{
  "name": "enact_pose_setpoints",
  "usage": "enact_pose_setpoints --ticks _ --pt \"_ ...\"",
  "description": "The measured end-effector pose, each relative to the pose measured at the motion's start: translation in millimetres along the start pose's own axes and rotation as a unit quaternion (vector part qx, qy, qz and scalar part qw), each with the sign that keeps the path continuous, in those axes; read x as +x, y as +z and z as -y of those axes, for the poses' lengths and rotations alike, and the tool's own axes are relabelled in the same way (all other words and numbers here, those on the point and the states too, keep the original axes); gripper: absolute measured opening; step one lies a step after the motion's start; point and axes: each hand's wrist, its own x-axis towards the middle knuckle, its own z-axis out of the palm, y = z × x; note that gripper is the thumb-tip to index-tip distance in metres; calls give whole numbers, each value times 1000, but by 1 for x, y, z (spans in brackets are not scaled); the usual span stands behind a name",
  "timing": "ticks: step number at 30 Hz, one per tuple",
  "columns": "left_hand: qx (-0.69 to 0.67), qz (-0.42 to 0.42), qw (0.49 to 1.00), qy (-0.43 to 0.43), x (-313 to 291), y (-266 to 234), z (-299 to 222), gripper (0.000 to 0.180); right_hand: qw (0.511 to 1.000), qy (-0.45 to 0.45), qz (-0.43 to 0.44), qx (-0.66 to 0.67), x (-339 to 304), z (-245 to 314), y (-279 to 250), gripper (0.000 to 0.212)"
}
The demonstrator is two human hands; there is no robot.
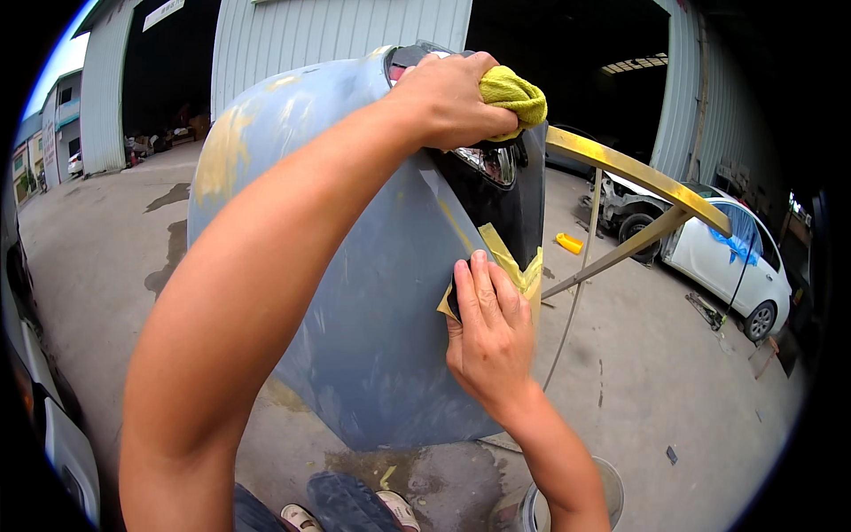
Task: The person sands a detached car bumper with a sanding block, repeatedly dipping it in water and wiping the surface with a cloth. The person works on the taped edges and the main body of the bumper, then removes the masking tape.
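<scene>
The left hand (454, 102) clutches a yellow cloth (514, 96); the right hand (490, 332) grips a black sanding block (454, 298) against the gray bumper (372, 346).

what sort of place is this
Probably outside a car body repair shop: there's a white car with its front end stripped, a large grey body panel with yellowish patches, and a corrugated metal building with wide openings.
</scene>
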Motion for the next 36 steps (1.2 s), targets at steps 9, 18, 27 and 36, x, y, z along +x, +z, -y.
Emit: enact_pose_setpoints --ticks 9,18,27,36 --pt "6 -1 1000 -7 -2 -5 4 55 1000 -12 -10 -1 6 -4 1 55" --pt "3 -4 1000 -25 4 -10 -4 56 996 52 68 -29 -28 -9 -33 63" --pt "15 -10 999 -31 3 -10 -2 57 994 13 7 -105 -1 -17 -25 46" --pt "11 11 999 -34 -1 -9 -4 60 997 -15 -32 -75 17 -15 0 49"
